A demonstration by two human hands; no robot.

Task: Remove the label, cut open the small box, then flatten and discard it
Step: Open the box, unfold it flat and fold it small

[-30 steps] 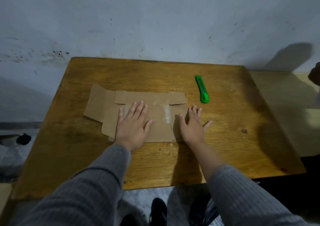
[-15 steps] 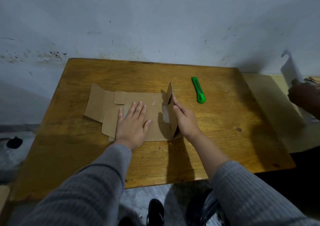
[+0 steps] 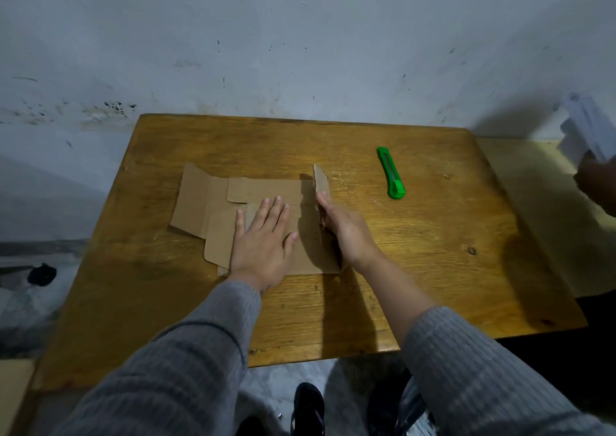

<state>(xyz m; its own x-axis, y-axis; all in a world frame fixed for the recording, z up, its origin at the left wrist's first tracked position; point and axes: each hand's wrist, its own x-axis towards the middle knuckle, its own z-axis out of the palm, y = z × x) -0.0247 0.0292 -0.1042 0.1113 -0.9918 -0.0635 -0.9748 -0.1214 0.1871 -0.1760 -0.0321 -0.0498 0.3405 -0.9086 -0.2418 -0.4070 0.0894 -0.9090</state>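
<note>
The brown cardboard box (image 3: 206, 208) lies unfolded in the middle of the wooden table (image 3: 433, 269). My left hand (image 3: 263, 242) presses flat on its centre, fingers spread. My right hand (image 3: 343, 225) stands edge-on against the right end panel (image 3: 320, 182), which is raised almost upright; its fingers rest on the panel's outer face. The left flaps lie flat on the table. No label is visible.
A green utility knife (image 3: 391, 177) lies on the table right of the box. Another person's hand (image 3: 596, 185) holds white paper (image 3: 586, 128) at the right edge of view. A grey wall runs behind the table. A paler surface adjoins on the right.
My right hand went from lying flat on the box's right end to lifting that end panel upright and pushing it leftward. My left hand stayed in place.
</note>
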